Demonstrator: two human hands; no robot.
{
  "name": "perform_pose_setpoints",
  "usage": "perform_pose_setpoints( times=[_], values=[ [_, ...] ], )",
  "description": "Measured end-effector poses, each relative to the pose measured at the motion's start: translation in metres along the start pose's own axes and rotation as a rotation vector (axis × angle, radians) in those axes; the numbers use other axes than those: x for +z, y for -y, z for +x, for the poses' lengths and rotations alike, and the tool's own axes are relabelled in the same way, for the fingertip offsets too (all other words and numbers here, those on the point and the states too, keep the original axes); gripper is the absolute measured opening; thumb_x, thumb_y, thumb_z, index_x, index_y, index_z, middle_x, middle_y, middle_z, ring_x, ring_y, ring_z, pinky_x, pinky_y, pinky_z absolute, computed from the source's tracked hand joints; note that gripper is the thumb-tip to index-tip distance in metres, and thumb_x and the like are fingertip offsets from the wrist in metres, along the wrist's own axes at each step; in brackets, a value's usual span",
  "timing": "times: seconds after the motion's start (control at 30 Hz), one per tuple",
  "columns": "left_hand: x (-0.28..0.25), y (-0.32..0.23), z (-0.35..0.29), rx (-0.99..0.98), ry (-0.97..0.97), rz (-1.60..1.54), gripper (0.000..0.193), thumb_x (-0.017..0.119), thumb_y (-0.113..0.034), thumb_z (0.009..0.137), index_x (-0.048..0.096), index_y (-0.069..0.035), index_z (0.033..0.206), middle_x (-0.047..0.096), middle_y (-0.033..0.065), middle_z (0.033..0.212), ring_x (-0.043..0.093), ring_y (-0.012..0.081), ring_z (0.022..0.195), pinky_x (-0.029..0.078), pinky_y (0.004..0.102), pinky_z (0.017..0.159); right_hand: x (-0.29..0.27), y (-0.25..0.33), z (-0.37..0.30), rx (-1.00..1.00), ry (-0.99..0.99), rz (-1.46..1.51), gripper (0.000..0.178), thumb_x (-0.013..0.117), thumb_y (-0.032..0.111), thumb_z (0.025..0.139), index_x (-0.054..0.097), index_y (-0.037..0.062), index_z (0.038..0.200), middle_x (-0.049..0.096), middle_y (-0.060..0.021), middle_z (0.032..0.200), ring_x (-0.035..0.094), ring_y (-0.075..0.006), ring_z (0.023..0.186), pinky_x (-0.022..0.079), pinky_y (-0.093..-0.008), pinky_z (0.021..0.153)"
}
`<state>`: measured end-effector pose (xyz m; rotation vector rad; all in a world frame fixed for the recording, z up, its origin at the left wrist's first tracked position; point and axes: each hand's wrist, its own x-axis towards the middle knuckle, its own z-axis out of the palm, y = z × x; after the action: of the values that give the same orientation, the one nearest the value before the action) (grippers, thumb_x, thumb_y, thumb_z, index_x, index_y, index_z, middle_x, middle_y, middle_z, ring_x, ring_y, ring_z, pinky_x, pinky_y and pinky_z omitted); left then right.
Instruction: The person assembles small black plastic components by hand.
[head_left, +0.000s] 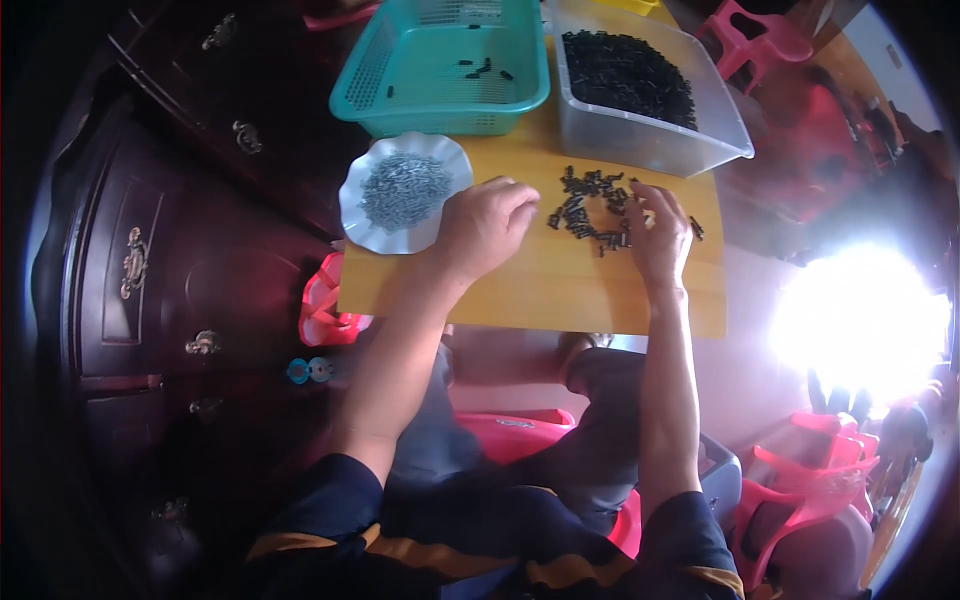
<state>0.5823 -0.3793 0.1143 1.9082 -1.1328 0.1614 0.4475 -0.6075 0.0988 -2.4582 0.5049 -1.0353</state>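
My left hand point(487, 228) hovers over the table between a white scalloped plate point(352, 205) and a loose pile of small black cylindrical parts point(577, 216). Its thumb and fingers are pinched together; whatever they may hold is too small to make out. At the right side of that pile is my right hand point(662, 238), fingers curled in with the tips close together, and I cannot make out what is between them. A heap of small silver screw-like pins point(405, 190) fills the plate.
A green plastic basket point(440, 122) with a few black parts stands at the back left of the wooden table point(520, 290). Beside it, a translucent bin point(650, 150) holds a large heap of black parts. Dark cabinets point(190, 260) line the left; pink plastic chairs point(800, 480) stand at right.
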Motion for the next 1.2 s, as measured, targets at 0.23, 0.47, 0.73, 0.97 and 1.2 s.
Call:
perform_pose_setpoints(
  times=[0.23, 0.47, 0.73, 0.97, 1.2],
  values=[
    [-0.099, 0.024, -0.029, -0.123, -0.151, 0.326, 0.025, 0.074, -0.007, 0.083, 0.069, -0.008, 0.107, 0.069, 0.0120, 0.105, 0.068, 0.0358, 0.092, 0.055, 0.0438, 0.077, -0.018, -0.010, -0.001, 0.109, -0.040, 0.132, 0.016, 0.071, 0.006, 0.090, 0.075, 0.0066, 0.106, 0.073, -0.0064, 0.094, 0.070, -0.0150, 0.080, 0.055, -0.0312, 0.070],
    [-0.141, 0.043, -0.032, -0.300, 0.165, 0.487, 0.050, 0.079, -0.018, 0.081, 0.064, -0.009, 0.128, 0.065, 0.0131, 0.125, 0.066, 0.0345, 0.111, 0.054, 0.0438, 0.092, -0.019, -0.011, -0.001, 0.099, 0.078, 0.099, 0.014, 0.070, 0.006, 0.088, 0.075, 0.0066, 0.102, 0.074, -0.0090, 0.096, 0.072, -0.0183, 0.079, 0.055, -0.0327, 0.071],
    [-0.110, 0.056, -0.027, -0.220, 0.235, 0.596, 0.052, 0.082, -0.022, 0.079, 0.064, -0.012, 0.127, 0.066, 0.0120, 0.123, 0.067, 0.0348, 0.108, 0.056, 0.0463, 0.089, 0.000, -0.002, -0.003, -0.097, 0.162, 0.014, 0.007, 0.072, 0.012, 0.085, 0.076, 0.0107, 0.091, 0.070, -0.0054, 0.096, 0.067, -0.0283, 0.095, 0.055, -0.0395, 0.083],
    [-0.101, 0.060, -0.023, -0.221, 0.243, 0.558, 0.036, 0.077, -0.014, 0.081, 0.067, -0.012, 0.115, 0.069, 0.0109, 0.111, 0.068, 0.0340, 0.099, 0.056, 0.0439, 0.083, 0.008, -0.013, 0.000, -0.093, 0.191, -0.089, 0.006, 0.071, 0.011, 0.082, 0.076, 0.0124, 0.084, 0.069, -0.0044, 0.094, 0.065, -0.0279, 0.094, 0.054, -0.0394, 0.084],
    [-0.097, 0.059, -0.022, -0.142, 0.218, 0.557, 0.032, 0.078, -0.011, 0.081, 0.068, -0.011, 0.111, 0.068, 0.0117, 0.106, 0.068, 0.0351, 0.093, 0.056, 0.0456, 0.078, -0.005, -0.018, -0.002, -0.036, 0.248, -0.114, 0.007, 0.070, 0.012, 0.083, 0.076, 0.0114, 0.086, 0.070, -0.0057, 0.096, 0.066, -0.0292, 0.097, 0.054, -0.0411, 0.084]
  ],
)
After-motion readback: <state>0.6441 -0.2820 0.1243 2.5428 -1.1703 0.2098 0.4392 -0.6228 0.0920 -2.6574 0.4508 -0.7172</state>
